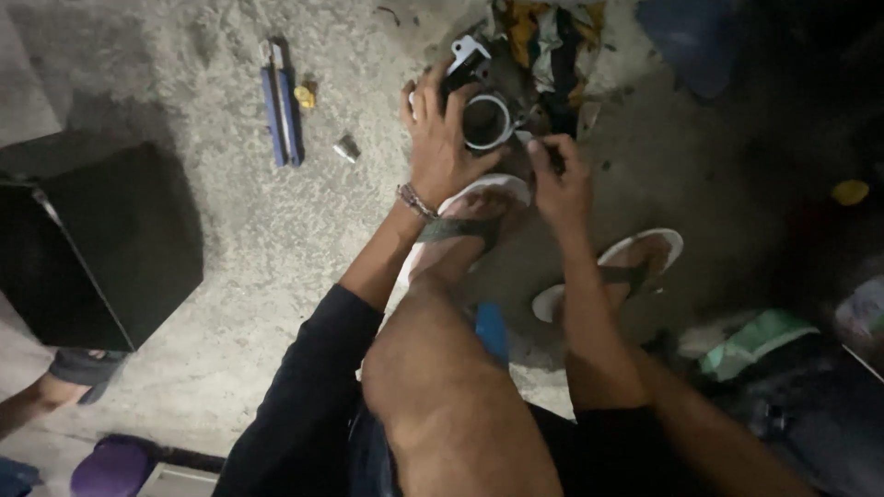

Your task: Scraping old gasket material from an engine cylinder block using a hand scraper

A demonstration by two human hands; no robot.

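Leftmost, item one: a black box [110,244] on the concrete floor [230,221], against the floor's left edge, with another person's sandalled foot [87,368] just below it. A purple sandal [112,468] lies at the lower left corner.

Item two: a pair of blue-handled pliers [281,115], lying lengthwise toward the far edge of the floor, with a small yellow piece [305,96] just beside it and a small grey metal bit [346,148] near it to the right.

Item three: left hand [445,138], beaded bracelet [414,200] at the wrist, fingers curled around a dark metal engine part [488,101] with a round, light-rimmed opening, holding it from the left side. The part sits on the floor near the far edge, above the toes of the left sandal [479,207].

Item four: right hand [560,179], touching the part's lower right side; fingertips pinched narrow on something too small and dark to identify.

Item five: a heap of coloured rags [552,37] behind the part, touching it.

Item six: right sandal [626,262], well apart from the part.

Item seven: a yellow object [849,191] near the right edge; a green cloth [760,340] lower right.
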